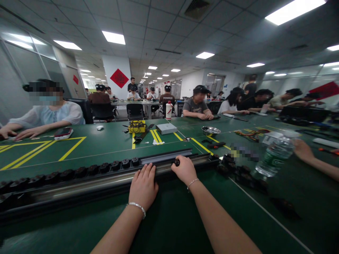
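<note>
A long black rail (79, 185) with a metal channel and a row of black rollers lies across the green table (169, 225) in front of me. My left hand (143, 186) lies flat on the rail's near edge, fingers stretched out. My right hand (184, 169) is closed around a small black knob-topped tool (177, 162) pressed against the rail's upper edge. Both wrists wear thin bracelets.
A water bottle (274, 157) stands at the right, near another person's hand (302, 149). Farther back lie a yellow box (137, 126), a grey box (166, 128), a metal bowl (210, 131) and a phone (63, 133). Several people sit around the tables.
</note>
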Demonstrator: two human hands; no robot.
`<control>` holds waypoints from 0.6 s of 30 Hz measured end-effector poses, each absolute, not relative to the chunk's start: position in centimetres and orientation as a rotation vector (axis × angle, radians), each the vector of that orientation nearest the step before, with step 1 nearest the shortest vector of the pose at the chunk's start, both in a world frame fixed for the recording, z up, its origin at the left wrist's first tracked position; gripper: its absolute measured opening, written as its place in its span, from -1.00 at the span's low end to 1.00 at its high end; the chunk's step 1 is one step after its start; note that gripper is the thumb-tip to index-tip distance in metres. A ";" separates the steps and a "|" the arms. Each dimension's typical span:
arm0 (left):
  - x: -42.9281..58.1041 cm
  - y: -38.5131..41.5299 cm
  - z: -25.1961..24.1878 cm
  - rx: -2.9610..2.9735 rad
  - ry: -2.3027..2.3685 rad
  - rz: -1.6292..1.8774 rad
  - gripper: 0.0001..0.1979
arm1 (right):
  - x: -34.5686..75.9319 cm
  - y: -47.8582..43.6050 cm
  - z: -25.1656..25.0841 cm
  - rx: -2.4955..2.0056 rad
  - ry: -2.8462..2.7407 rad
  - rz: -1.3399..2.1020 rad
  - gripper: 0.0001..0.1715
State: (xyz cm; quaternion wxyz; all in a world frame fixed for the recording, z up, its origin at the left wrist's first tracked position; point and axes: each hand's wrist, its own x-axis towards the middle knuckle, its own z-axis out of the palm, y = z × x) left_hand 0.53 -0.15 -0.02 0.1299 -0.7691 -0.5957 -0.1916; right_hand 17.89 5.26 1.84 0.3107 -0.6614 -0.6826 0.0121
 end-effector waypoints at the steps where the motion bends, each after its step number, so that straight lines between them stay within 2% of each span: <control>1: 0.5 -0.1 0.0 -2.234 -1.732 -0.556 -0.47 | 17.9 5.3 1.9 -1.746 -1.802 0.036 -0.86; 18: 0.5 -0.1 0.0 -2.235 -1.733 -0.549 -0.47 | 18.4 5.2 2.0 -1.755 -1.796 0.063 -0.84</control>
